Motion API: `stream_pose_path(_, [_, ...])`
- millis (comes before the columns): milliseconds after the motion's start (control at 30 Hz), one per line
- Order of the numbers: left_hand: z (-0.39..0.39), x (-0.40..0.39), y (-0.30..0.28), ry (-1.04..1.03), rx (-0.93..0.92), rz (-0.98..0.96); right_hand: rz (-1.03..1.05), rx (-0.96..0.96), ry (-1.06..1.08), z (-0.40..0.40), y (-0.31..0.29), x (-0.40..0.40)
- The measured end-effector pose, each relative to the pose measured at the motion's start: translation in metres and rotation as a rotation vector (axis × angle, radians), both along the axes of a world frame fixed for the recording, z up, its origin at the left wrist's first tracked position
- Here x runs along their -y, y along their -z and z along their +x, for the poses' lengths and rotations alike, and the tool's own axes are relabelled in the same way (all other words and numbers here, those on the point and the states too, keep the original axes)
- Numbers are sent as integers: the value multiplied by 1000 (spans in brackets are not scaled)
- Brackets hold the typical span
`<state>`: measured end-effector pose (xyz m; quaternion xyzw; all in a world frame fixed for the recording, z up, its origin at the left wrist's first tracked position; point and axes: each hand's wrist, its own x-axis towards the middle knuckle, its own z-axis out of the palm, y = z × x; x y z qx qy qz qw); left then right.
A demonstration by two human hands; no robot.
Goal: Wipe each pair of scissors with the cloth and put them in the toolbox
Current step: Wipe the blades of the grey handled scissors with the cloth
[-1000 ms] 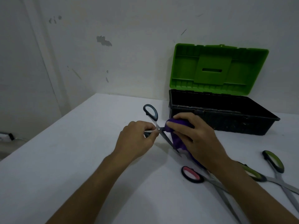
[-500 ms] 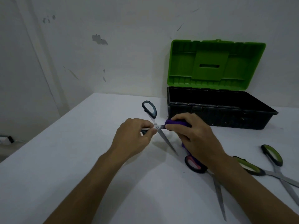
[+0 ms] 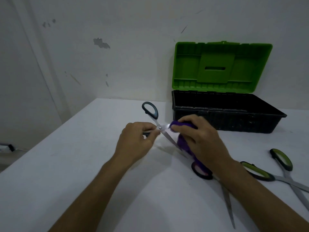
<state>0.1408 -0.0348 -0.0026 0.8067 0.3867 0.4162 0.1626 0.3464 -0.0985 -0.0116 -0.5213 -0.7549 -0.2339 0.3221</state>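
My left hand (image 3: 136,141) grips the blue-grey-handled scissors (image 3: 151,112) near the pivot, blades spread open above the table. My right hand (image 3: 199,136) holds a purple cloth (image 3: 181,141) pressed around one blade just right of the pivot; the other blade points down to the right. The toolbox (image 3: 222,121) stands behind, black base open, green lid (image 3: 220,66) upright against the wall. Pink-handled scissors (image 3: 202,172) lie on the table partly under my right forearm. Green-handled scissors (image 3: 282,160) lie spread open at the right.
The white table (image 3: 75,164) runs to its left edge, where a floor and a wall corner show. The toolbox sits against the back wall. A small dark object (image 3: 8,147) lies on the floor at far left.
The cloth in my right hand slid along the blade toward the pivot. The camera shifted slightly, and the scissors stay held in my left hand.
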Motion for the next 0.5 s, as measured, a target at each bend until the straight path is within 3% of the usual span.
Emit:
stream_pose_path(100, [-8,-5,-3,20,149,-101,52,-148,136,25,-1,1])
stream_pose_path(167, [-7,-6,-1,8,150,-106,89,-179,158,31,-1,4])
stream_pose_path(267, [-2,-7,6,-37,107,-121,152,-152,75,18,-6,6])
stream_pose_path(400, [2,-4,7,27,143,-155,60,-13,28,-2,0,2])
stream_pose_path(500, [-2,-5,3,53,179,-175,54,-100,77,5,1,-1])
